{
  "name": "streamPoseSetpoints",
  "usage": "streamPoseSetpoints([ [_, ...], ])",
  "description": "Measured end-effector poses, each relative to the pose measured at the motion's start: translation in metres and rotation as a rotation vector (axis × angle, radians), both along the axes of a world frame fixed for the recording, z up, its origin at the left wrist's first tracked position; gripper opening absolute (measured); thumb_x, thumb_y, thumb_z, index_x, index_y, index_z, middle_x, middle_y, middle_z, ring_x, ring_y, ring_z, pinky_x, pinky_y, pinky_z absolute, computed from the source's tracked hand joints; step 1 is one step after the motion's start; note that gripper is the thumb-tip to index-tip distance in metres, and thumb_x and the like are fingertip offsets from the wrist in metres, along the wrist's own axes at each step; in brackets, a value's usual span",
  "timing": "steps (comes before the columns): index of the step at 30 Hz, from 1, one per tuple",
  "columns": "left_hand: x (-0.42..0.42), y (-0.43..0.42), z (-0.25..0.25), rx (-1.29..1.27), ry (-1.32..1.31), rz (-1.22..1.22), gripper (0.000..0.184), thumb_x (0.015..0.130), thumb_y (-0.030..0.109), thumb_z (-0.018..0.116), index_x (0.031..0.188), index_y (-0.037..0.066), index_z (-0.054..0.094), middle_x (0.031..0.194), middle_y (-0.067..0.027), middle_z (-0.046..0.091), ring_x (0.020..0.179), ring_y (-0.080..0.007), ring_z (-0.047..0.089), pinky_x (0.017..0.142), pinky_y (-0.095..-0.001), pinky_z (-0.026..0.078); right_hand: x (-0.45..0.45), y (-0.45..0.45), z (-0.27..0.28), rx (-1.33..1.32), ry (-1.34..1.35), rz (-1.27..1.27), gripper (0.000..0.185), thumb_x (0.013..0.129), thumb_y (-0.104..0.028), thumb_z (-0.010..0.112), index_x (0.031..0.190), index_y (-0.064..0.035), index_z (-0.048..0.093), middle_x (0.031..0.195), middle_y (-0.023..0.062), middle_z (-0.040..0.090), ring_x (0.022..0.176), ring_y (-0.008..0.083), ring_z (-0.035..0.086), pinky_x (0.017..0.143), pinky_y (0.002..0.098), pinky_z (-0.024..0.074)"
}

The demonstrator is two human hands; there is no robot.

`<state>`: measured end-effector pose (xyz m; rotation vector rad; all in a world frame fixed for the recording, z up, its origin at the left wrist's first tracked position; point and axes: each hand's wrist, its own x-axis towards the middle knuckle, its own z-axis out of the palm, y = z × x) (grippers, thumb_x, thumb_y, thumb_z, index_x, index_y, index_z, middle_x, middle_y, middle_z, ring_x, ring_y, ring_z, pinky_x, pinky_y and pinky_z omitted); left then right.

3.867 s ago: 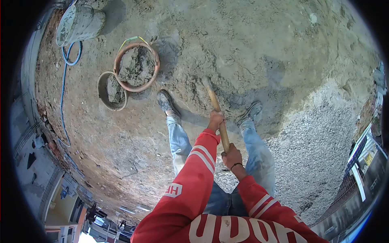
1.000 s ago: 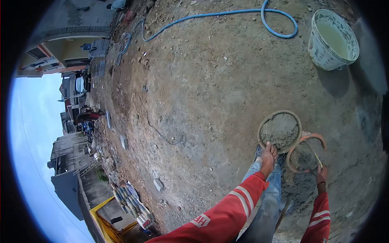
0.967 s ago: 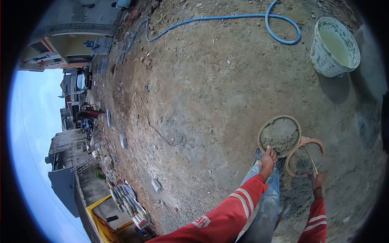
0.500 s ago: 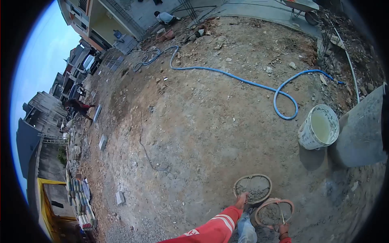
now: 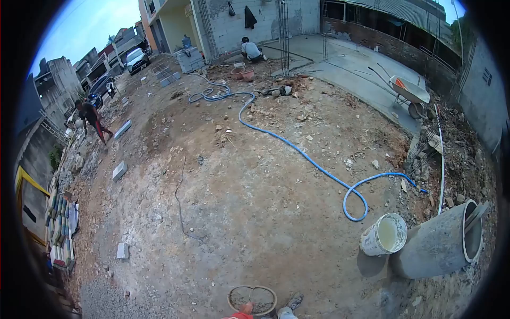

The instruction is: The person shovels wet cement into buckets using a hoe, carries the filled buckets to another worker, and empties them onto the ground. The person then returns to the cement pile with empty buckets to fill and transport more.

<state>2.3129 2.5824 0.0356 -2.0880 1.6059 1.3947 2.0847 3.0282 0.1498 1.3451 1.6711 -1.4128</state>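
Note:
At the bottom edge, my left hand (image 5: 247, 308) is closed at the near side of a round bucket (image 5: 274, 297), on its thin handle. Grey wet mortar (image 5: 259, 299) lies inside this bucket. Part of my red sleeve (image 5: 239, 316) shows below the hand. One of my shoes (image 5: 295, 301) is on the ground just right of the bucket. My right hand is out of view, and so is the second, orange-rimmed bucket.
A white pail of cloudy liquid (image 5: 390, 234) stands beside a large grey cylinder (image 5: 435, 247) at right. A blue hose (image 5: 303, 154) crosses the dirt. Farther off are concrete blocks (image 5: 122, 251), a wheelbarrow (image 5: 411, 91), one person walking (image 5: 91, 117) and another crouching (image 5: 251, 49).
The view has tilted up and turned right, showing more of the yard. My left hand and its bucket have shifted down and left in view; my right hand and the orange-rimmed bucket have left it.

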Motion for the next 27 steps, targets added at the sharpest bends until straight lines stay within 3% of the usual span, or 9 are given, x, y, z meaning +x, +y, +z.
streamPoseSetpoints([
  [2, 0.071, 0.009, 0.041, -0.060, -0.191, 0.005, 0.050, 0.071, 0.046, 0.061, 0.091, 0.001, 0.071, 0.096, -0.0237, 0.067, 0.090, -0.0368, 0.063, 0.077, -0.0470, 0.046, 0.011, -0.002, 0.027, -0.016, 0.028, -0.038, 0.018, 0.074, -0.022, 0.066, 0.084, -0.0098, 0.057, 0.054, -0.0009, 0.041, 0.042, 0.0149, 0.043, 0.041, 0.0378, 0.0400],
  [3, 0.091, -0.002, 0.053, 0.017, -0.177, 0.073, 0.061, 0.067, 0.054, 0.058, 0.104, 0.007, 0.071, 0.117, -0.0291, 0.060, 0.114, -0.0416, 0.054, 0.095, -0.0480, 0.039, 0.018, -0.004, 0.039, -0.029, 0.045, -0.054, 0.018, 0.074, -0.023, 0.066, 0.084, -0.0099, 0.057, 0.054, -0.0010, 0.041, 0.042, 0.0148, 0.043, 0.041, 0.0377, 0.0399],
  [4, 0.117, -0.015, 0.044, 0.044, -0.214, -0.036, 0.052, 0.071, 0.052, 0.056, 0.099, 0.011, 0.071, 0.101, -0.0248, 0.066, 0.099, -0.0371, 0.061, 0.088, -0.0473, 0.042, 0.025, -0.007, 0.050, -0.038, 0.062, -0.073, 0.018, 0.074, -0.023, 0.065, 0.084, -0.0100, 0.057, 0.054, -0.0010, 0.040, 0.042, 0.0147, 0.042, 0.041, 0.0376, 0.0398],
  [6, 0.158, -0.028, 0.029, 0.076, -0.147, 0.148, 0.041, 0.075, 0.047, 0.053, 0.077, 0.009, 0.068, 0.069, -0.0134, 0.062, 0.069, -0.0295, 0.061, 0.066, -0.0445, 0.044, 0.041, -0.011, 0.067, -0.055, 0.078, -0.102, 0.019, 0.074, -0.023, 0.065, 0.085, -0.0103, 0.057, 0.054, -0.0012, 0.040, 0.041, 0.0146, 0.042, 0.041, 0.0374, 0.0396],
  [7, 0.169, -0.030, 0.032, -0.065, -0.157, 0.225, 0.038, 0.077, 0.045, 0.052, 0.071, 0.009, 0.065, 0.063, -0.0126, 0.059, 0.064, -0.0280, 0.059, 0.061, -0.0425, 0.043, 0.050, -0.015, 0.074, -0.058, 0.076, -0.113, 0.019, 0.074, -0.023, 0.065, 0.085, -0.0104, 0.057, 0.054, -0.0012, 0.040, 0.041, 0.0145, 0.042, 0.041, 0.0373, 0.0395],
  [9, 0.188, -0.048, 0.046, 0.004, -0.163, 0.241, 0.034, 0.077, 0.042, 0.051, 0.063, 0.012, 0.058, 0.051, -0.0088, 0.046, 0.049, -0.0256, 0.049, 0.052, -0.0436, 0.038, 0.062, -0.024, 0.085, -0.062, 0.074, -0.132, 0.019, 0.075, -0.024, 0.065, 0.086, -0.0106, 0.057, 0.054, -0.0013, 0.039, 0.041, 0.0143, 0.041, 0.041, 0.0372, 0.0393],
  [15, 0.235, -0.102, 0.068, 0.140, -0.006, 0.743, 0.026, 0.080, 0.040, 0.048, 0.066, 0.018, 0.049, 0.044, -0.0021, 0.026, 0.037, -0.0198, 0.026, 0.041, -0.0398, 0.023, 0.055, -0.102, 0.079, -0.075, 0.052, -0.200, 0.020, 0.076, -0.025, 0.064, 0.088, -0.0114, 0.056, 0.054, -0.0017, 0.038, 0.041, 0.0139, 0.040, 0.040, 0.0367, 0.0387],
  [19, 0.242, -0.124, 0.115, 0.141, 0.174, 0.989, 0.022, 0.083, 0.040, 0.045, 0.080, 0.018, 0.050, 0.049, -0.0014, 0.027, 0.043, -0.0197, 0.031, 0.046, -0.0400, 0.031, 0.019, -0.204, 0.051, -0.094, 0.019, -0.204, 0.021, 0.077, -0.026, 0.064, 0.089, -0.0118, 0.056, 0.054, -0.0019, 0.037, 0.040, 0.0135, 0.039, 0.040, 0.0364, 0.0383],
  [27, 0.150, -0.226, 0.167, 0.319, 0.141, 1.276, 0.027, 0.075, 0.036, 0.051, 0.069, 0.014, 0.037, 0.051, -0.0043, 0.023, 0.044, -0.0236, 0.029, 0.046, -0.0424, 0.032, -0.127, -0.408, 0.053, -0.131, 0.024, -0.226, 0.022, 0.078, -0.028, 0.063, 0.091, -0.0128, 0.056, 0.054, -0.0024, 0.035, 0.040, 0.0129, 0.037, 0.040, 0.0357, 0.0375],
])
